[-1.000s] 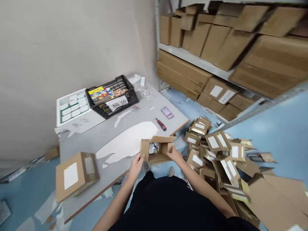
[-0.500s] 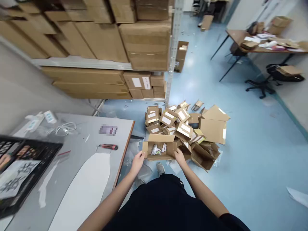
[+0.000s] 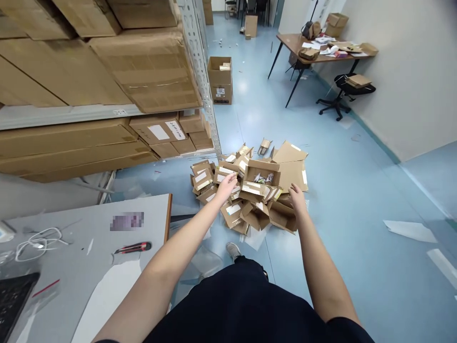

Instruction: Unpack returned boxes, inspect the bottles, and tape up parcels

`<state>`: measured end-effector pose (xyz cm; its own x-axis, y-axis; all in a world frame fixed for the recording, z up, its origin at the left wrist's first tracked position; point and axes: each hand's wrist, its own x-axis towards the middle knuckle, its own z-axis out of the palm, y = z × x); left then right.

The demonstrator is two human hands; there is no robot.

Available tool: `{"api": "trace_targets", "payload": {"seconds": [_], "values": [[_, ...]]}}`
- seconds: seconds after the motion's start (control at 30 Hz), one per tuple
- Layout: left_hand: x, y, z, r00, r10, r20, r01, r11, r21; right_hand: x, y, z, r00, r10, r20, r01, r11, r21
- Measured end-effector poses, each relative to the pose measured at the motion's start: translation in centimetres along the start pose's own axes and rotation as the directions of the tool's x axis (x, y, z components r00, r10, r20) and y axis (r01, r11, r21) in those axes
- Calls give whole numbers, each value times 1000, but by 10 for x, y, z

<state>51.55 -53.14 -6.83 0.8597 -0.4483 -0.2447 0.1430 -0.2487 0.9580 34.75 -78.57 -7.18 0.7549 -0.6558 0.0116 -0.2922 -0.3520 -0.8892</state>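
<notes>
An open cardboard box (image 3: pixel 263 167) with crumpled paper (image 3: pixel 264 178) inside lies on top of a pile of small boxes (image 3: pixel 232 209) on the blue floor. My left hand (image 3: pixel 227 184) is over the pile, just left of that box, fingers apart and holding nothing. To the right of the box is my right hand (image 3: pixel 297 196), also spread and without anything in it, in front of a large flattened carton (image 3: pixel 291 171). Both hands are apart from the box.
A grey table (image 3: pixel 153 209) at the left bears a red utility knife (image 3: pixel 133 247) and a white cable (image 3: pixel 41 244). Shelving (image 3: pixel 203 71) with large cartons rises behind it. Further back are an open carton (image 3: pixel 220 81), a brown desk (image 3: pixel 293 43) and a chair (image 3: pixel 337 97).
The box with the paper has left my hands and now lies on the pile. Both hands have opened and reached forward. The view has turned to the right.
</notes>
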Motion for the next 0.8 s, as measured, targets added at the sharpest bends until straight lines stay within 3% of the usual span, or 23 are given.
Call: {"api": "trace_targets", "payload": {"seconds": [0.17, 0.3, 0.4, 0.5, 0.6, 0.7, 0.8], "values": [[-50, -57, -7, 989, -116, 87, 119, 993, -28, -57, 44, -6, 982, 186, 22, -187, 981, 57], [-118, -114, -33, 936, -352, 8, 352, 936, -21, -86, 91, 10, 862, 489, 131, -506, 816, 279], [-173, -143, -57, 876, -467, -116, 456, 883, -114, -92, 108, 40, 774, 577, 261, -632, 730, 260], [-227, -160, -77, 812, -522, -260, 469, 850, -241, -96, 99, 88, 723, 522, 453, -647, 741, 178], [-277, -173, -91, 727, -568, -385, 433, 815, -385, -106, 72, 143, 638, 419, 646, -596, 800, 69], [-327, -185, -99, 618, -612, -494, 343, 775, -531, -123, 39, 199, 517, 306, 800, -483, 876, -24], [-382, -197, -100, 482, -655, -582, 226, 735, -640, -150, 6, 251, 357, 205, 911, -318, 944, -88]]}}
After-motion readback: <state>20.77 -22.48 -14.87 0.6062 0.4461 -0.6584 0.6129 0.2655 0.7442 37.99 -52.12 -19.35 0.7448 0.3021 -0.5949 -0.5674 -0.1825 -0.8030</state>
